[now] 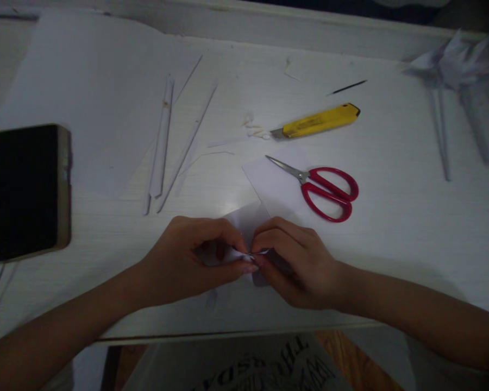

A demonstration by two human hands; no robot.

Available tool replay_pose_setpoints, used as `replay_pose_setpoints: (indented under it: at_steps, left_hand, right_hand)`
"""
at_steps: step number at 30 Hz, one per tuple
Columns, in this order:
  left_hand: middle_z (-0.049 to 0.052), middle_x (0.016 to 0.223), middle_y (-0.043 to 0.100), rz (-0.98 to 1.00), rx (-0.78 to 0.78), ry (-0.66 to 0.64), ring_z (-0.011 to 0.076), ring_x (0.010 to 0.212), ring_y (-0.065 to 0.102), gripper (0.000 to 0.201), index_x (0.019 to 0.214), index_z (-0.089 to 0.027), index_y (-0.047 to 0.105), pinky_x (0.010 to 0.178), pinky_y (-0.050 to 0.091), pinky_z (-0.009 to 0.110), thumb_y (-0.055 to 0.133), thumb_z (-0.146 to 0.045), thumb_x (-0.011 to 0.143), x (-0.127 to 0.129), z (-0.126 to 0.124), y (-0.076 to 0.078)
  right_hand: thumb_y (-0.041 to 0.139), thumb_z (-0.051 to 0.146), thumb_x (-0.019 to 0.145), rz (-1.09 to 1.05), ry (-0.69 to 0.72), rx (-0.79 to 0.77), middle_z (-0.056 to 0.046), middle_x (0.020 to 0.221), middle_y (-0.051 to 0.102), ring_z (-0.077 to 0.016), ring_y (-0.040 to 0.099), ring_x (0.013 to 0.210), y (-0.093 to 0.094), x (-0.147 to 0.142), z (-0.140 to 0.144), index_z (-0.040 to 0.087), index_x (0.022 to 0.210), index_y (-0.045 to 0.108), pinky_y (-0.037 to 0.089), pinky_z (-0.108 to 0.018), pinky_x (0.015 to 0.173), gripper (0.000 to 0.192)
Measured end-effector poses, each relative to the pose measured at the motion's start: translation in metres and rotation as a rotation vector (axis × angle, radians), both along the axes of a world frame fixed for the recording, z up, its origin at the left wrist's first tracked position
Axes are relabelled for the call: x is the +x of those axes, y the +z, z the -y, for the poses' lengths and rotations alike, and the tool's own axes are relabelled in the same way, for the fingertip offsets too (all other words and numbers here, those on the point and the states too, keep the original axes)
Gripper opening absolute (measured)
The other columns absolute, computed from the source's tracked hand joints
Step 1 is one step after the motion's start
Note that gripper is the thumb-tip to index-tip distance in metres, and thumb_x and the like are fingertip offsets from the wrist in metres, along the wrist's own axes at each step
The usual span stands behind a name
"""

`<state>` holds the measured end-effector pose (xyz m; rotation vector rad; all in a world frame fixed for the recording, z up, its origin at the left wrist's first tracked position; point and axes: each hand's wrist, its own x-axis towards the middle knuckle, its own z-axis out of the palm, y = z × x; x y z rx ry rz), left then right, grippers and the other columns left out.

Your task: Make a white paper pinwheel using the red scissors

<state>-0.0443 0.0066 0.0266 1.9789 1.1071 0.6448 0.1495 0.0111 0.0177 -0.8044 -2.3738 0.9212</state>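
Left hand and right hand pinch paper, its folding seemingly unfinished; rolled sticks at their eleven o'clock look done.

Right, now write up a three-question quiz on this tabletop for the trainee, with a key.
1. True or false: the left hand and right hand both pinch white paper.
2. The phone lies on which side of the table? (a) left (b) middle (c) right
3. Which yellow tool lies just beyond the scissors?

Key: 1 true; 2 a; 3 the cutter, its blade showing.
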Motion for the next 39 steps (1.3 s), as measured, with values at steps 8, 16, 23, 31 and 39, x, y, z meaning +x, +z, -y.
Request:
replay_pose_setpoints:
  at_steps: [8, 16, 23, 31, 39]
  left_hand:
    - [-0.004, 0.06, 0.06, 0.069, -0.069, 0.012, 0.0054, 0.042, 0.047, 0.024, 0.078, -0.019, 0.055, 0.038, 0.038, 0.015, 0.068, -0.031, 0.062, 0.001, -0.002, 0.002]
    - [-0.003, 0.061, 0.06, 0.104, -0.19, -0.013, 0.0053, 0.041, 0.044, 0.016, 0.078, -0.019, 0.057, 0.035, 0.036, 0.015, 0.065, -0.025, 0.066, 0.0, -0.003, 0.005]
    - [-0.004, 0.056, 0.055, 0.099, -0.239, -0.007, 0.0036, 0.04, 0.037, 0.011, 0.075, -0.016, 0.057, 0.035, 0.032, 0.014, 0.063, -0.022, 0.067, 0.0, -0.004, 0.009]
    - [-0.007, 0.054, 0.051, 0.091, -0.41, -0.008, 0.0026, 0.042, 0.036, 0.012, 0.074, -0.015, 0.056, 0.038, 0.029, 0.013, 0.062, -0.021, 0.067, -0.001, -0.007, 0.019]
    - [-0.004, 0.066, 0.057, 0.043, -0.379, -0.111, 0.0027, 0.046, 0.041, 0.017, 0.083, -0.016, 0.055, 0.041, 0.032, 0.012, 0.061, -0.021, 0.068, -0.007, -0.012, 0.02]
  right_hand:
    - [0.042, 0.016, 0.078, -0.022, -0.02, -0.061, -0.007, 0.08, 0.054, -0.0155, 0.05, 0.073, 0.003, -0.001, -0.002, 0.014, 0.087, 0.05, 0.044, -0.029, 0.061, 0.011]
    - [0.041, 0.014, 0.079, -0.029, -0.028, -0.117, -0.006, 0.079, 0.052, -0.0156, 0.048, 0.074, 0.004, -0.002, -0.003, 0.014, 0.084, 0.05, 0.043, -0.03, 0.063, 0.011]
    - [0.04, 0.013, 0.079, -0.018, -0.022, -0.125, -0.006, 0.08, 0.051, -0.0152, 0.048, 0.074, 0.005, -0.001, -0.003, 0.014, 0.083, 0.05, 0.042, -0.029, 0.063, 0.011]
    - [0.042, 0.014, 0.078, -0.062, -0.054, -0.101, -0.006, 0.082, 0.049, -0.0146, 0.048, 0.076, 0.006, -0.002, -0.001, 0.014, 0.087, 0.049, 0.042, -0.028, 0.064, 0.011]
    - [0.04, 0.023, 0.082, 0.009, -0.42, -0.11, -0.003, 0.082, 0.049, -0.0112, 0.047, 0.064, 0.004, 0.002, -0.012, 0.016, 0.099, 0.044, 0.039, -0.026, 0.057, 0.019]
